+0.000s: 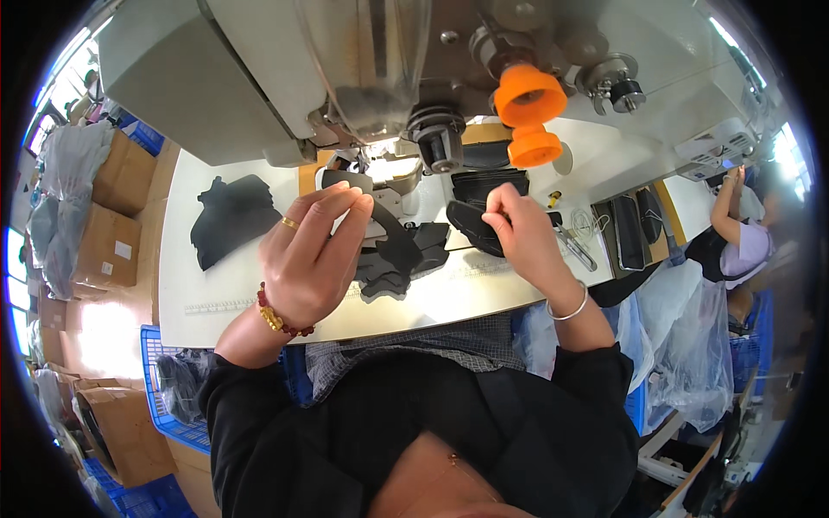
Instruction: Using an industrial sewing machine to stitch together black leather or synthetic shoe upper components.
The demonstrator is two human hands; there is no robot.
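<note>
At a sewing machine, my left hand is raised over the table with its thumb and fingers pinched together. A curved black piece of material runs from its fingertips toward a pile of black cut pieces. My right hand is closed on the edge of a rounded black piece, in front of a stack of black pieces. The sewing machine looms above both hands. Its lit needle area lies just beyond them, and the needle is not clearly visible.
Layered black pieces lie at the table's left. A ruler strip runs along the front edge. Scissors or snips lie at right, beside a tray of black parts. A blue basket and cartons stand left; another person sits right.
</note>
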